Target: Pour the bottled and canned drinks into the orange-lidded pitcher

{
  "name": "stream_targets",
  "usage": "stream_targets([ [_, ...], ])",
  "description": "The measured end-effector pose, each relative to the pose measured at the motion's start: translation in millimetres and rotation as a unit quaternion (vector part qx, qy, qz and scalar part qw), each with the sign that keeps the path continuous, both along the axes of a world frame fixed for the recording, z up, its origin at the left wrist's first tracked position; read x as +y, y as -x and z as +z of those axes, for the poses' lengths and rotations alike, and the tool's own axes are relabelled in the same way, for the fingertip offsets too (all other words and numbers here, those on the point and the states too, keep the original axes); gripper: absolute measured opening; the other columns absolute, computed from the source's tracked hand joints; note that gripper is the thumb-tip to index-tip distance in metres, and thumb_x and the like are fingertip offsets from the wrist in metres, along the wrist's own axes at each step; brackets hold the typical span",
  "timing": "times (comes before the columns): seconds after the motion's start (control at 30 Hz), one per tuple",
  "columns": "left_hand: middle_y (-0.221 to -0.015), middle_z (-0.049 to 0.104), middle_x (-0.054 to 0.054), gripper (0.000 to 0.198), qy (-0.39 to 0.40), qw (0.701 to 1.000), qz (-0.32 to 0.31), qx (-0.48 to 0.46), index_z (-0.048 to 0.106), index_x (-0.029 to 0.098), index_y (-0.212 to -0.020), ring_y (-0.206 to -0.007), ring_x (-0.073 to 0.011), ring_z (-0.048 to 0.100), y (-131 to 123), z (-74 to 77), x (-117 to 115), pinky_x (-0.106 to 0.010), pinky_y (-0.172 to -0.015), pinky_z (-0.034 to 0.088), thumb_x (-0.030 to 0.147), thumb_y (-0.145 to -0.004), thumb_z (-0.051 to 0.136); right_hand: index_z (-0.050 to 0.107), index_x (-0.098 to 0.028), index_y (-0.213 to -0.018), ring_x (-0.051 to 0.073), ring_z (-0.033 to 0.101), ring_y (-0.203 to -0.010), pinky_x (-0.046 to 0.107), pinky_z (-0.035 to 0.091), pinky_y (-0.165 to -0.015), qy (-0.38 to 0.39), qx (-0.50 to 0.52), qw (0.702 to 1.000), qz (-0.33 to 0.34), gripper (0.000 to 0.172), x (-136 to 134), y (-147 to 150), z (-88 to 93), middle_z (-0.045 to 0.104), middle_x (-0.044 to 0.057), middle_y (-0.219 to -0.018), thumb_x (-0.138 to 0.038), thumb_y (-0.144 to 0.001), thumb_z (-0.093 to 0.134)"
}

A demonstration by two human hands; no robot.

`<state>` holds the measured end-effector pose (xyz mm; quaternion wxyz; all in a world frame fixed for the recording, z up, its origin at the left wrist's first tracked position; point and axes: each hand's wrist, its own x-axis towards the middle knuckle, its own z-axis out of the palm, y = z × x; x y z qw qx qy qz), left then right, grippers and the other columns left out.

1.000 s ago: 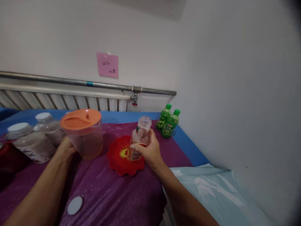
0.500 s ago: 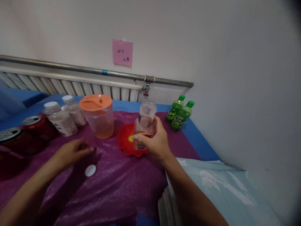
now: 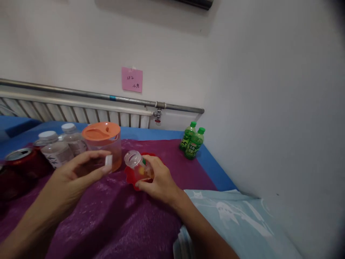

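Between the thumb and fingers of my left hand point(image 3: 72, 176) is a white bottle cap point(image 3: 108, 160), held on edge. My right hand point(image 3: 159, 180) is wrapped round a clear bottle point(image 3: 138, 167) with an uncapped mouth and some amber liquid low inside. The bottle leans to the left, above a red scalloped plate point(image 3: 130, 177) that it partly hides. Left of the bottle stands a see-through pitcher point(image 3: 115, 153) with an orange lid point(image 3: 101, 131) and amber liquid in it; my left hand covers part of its front.
Two white-capped bottles point(image 3: 55, 153) and red cans point(image 3: 29, 162) stand at the left. Two green bottles point(image 3: 194, 145) are at the back right. A purple plastic sheet point(image 3: 129, 223) covers the blue table point(image 3: 215, 169). Pale blue cloth point(image 3: 226, 216) lies at the right, below the wall.
My left hand has picked up the white cap from the purple sheet and raised it. My right hand has brought the bottle leftward and tipped it left. The view has tilted up.
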<state>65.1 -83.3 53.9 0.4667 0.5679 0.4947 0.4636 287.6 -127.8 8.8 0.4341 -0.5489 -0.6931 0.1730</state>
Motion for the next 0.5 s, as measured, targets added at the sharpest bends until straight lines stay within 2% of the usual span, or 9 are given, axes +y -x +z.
stream_targets([
  [0.1, -0.102, 0.073, -0.001, 0.050, -0.058, 0.997, -0.047, -0.011, 0.073, 0.029, -0.095, -0.091, -0.0176, 0.068, -19.0, 16.2, -4.5, -0.020, -0.078, 0.057, 0.054, -0.053, 0.084, 0.054, -0.025, -0.130, 0.026, 0.056, -0.119, 0.044, 0.045, -0.103, -0.016, -0.040, 0.999, 0.031, 0.065, -3.7, 2.2, 3.3, 0.061, 0.008, -0.126, -0.018, -0.069, 0.074],
  [0.27, -0.102, 0.072, 0.000, 0.050, -0.085, 0.989, -0.083, 0.093, 0.074, 0.029, -0.092, -0.094, -0.0195, 0.067, -25.1, 18.2, -0.1, -0.023, -0.082, 0.055, 0.062, -0.054, 0.078, 0.051, -0.021, -0.133, 0.027, 0.054, -0.121, 0.044, 0.042, -0.106, -0.025, -0.095, 0.995, 0.035, 0.067, -5.6, -1.1, 3.7, 0.059, 0.011, -0.128, -0.020, -0.070, 0.072],
  [0.37, -0.098, 0.071, 0.000, 0.051, -0.097, 0.978, -0.091, 0.158, 0.075, 0.029, -0.088, -0.089, -0.0200, 0.066, -27.5, 20.8, 7.0, -0.025, -0.077, 0.053, 0.067, -0.054, 0.074, 0.051, -0.020, -0.135, 0.028, 0.054, -0.120, 0.046, 0.041, -0.106, -0.025, -0.119, 0.992, 0.021, 0.067, -5.4, -3.2, 2.8, 0.059, 0.012, -0.128, -0.022, -0.071, 0.072],
  [0.5, -0.093, 0.071, 0.001, 0.050, -0.111, 0.971, -0.099, 0.190, 0.074, 0.030, -0.086, -0.086, -0.0187, 0.065, -35.4, 24.8, 12.9, -0.025, -0.077, 0.052, 0.071, -0.057, 0.070, 0.054, -0.017, -0.131, 0.027, 0.056, -0.116, 0.043, 0.043, -0.104, -0.031, -0.097, 0.995, 0.021, 0.065, -7.1, -3.1, 3.5, 0.062, 0.012, -0.124, -0.019, -0.069, 0.072],
])
